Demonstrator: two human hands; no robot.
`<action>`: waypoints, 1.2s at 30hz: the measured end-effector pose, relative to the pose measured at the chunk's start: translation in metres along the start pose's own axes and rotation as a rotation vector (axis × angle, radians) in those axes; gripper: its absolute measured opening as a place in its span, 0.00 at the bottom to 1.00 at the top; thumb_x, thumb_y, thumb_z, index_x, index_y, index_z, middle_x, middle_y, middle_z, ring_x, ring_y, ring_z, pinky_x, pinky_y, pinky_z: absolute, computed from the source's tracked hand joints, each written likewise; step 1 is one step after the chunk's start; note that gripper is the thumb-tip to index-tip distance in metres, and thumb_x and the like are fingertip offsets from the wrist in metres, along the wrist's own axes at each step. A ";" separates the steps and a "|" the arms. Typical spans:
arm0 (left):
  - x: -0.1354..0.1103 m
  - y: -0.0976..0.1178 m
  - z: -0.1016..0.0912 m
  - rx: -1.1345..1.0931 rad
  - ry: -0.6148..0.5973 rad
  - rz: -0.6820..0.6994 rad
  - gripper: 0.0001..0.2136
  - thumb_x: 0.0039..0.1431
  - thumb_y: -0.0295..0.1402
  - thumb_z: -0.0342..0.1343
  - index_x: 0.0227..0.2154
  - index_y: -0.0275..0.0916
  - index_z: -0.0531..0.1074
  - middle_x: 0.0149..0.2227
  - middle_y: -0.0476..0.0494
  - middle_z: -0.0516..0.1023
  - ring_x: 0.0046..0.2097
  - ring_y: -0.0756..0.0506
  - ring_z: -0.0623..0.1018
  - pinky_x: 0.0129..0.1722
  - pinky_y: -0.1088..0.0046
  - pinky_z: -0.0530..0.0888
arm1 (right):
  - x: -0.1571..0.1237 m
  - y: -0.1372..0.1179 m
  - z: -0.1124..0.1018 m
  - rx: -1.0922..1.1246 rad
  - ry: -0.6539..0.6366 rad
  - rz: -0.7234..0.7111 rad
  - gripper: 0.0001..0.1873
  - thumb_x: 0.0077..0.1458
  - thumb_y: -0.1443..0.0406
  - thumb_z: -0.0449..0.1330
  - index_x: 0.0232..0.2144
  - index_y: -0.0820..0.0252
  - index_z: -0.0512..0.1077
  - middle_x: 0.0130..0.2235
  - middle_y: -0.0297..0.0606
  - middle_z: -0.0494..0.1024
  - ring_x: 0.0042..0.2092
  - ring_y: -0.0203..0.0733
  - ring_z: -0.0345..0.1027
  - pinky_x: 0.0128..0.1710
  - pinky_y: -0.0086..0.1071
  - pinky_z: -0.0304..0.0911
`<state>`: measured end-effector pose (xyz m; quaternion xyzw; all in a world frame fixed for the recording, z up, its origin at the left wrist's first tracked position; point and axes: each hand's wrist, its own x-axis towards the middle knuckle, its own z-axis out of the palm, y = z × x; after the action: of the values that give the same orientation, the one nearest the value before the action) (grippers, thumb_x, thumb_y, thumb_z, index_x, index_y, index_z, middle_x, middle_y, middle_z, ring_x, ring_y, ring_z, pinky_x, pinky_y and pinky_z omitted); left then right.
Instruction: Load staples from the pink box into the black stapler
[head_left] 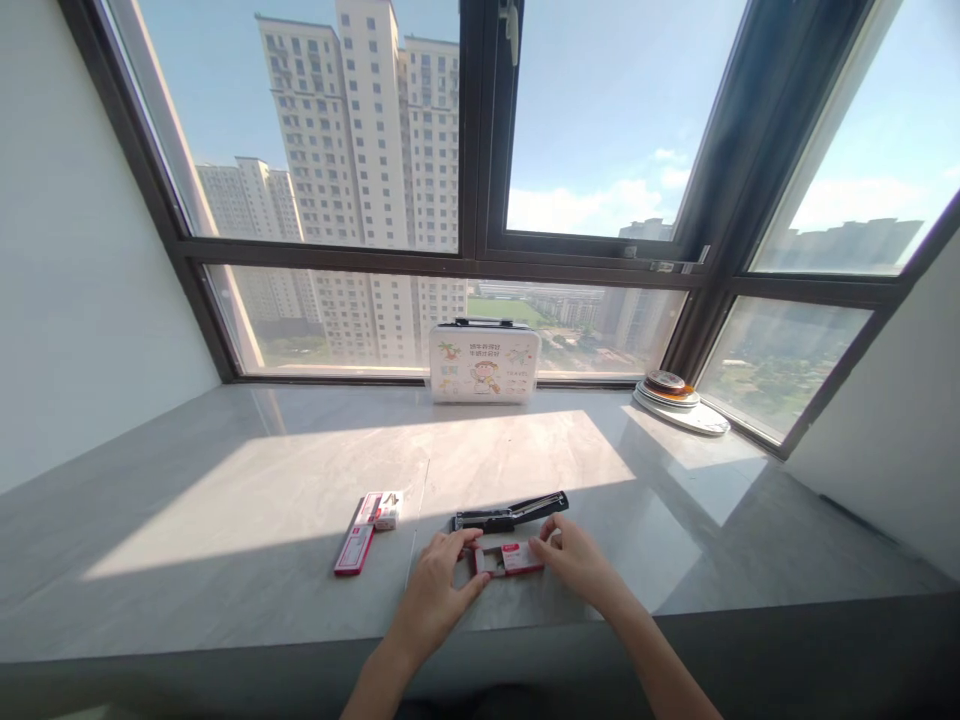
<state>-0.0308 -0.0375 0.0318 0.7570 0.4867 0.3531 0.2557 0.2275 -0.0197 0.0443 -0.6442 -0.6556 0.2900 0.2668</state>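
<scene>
A small red-and-white staple box lies on the stone sill in front of me, its inner tray partly slid out of the sleeve on the left. My left hand grips the tray's left end between thumb and fingers. At the right end, the fingers of my right hand are closed on the sleeve. Just behind the box is a black stapler, folded open, with its metal rail showing. The contents of the tray are too small to make out.
To the left, a white box with a dark picture touches a flat red-and-white box. A white carry case with cartoon prints stands against the window. Stacked plates or lids sit in the right corner. The sill's front edge runs near my wrists.
</scene>
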 end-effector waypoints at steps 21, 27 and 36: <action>0.000 -0.003 0.002 0.019 0.011 -0.031 0.25 0.54 0.37 0.63 0.57 0.50 0.70 0.47 0.46 0.77 0.47 0.42 0.76 0.51 0.66 0.70 | 0.006 -0.050 0.001 -0.344 -0.142 -0.557 0.10 0.65 0.61 0.52 0.41 0.54 0.73 0.31 0.34 0.78 0.33 0.40 0.69 0.31 0.30 0.51; -0.002 -0.002 0.000 0.012 0.038 -0.017 0.26 0.53 0.36 0.63 0.56 0.50 0.70 0.48 0.47 0.77 0.44 0.43 0.76 0.50 0.66 0.70 | -0.005 -0.004 -0.004 -0.192 -0.006 -0.409 0.14 0.67 0.55 0.50 0.40 0.55 0.72 0.29 0.32 0.74 0.31 0.39 0.66 0.33 0.31 0.56; 0.004 0.019 0.015 0.062 0.087 -0.088 0.07 0.63 0.34 0.52 0.42 0.44 0.73 0.31 0.50 0.78 0.37 0.45 0.76 0.43 0.69 0.67 | -0.016 -0.008 -0.008 -0.203 -0.109 -0.397 0.20 0.56 0.51 0.64 0.46 0.53 0.78 0.36 0.35 0.77 0.34 0.40 0.67 0.35 0.32 0.58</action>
<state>-0.0072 -0.0418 0.0373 0.7263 0.5408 0.3588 0.2263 0.2283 -0.0357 0.0559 -0.5095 -0.8087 0.1987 0.2165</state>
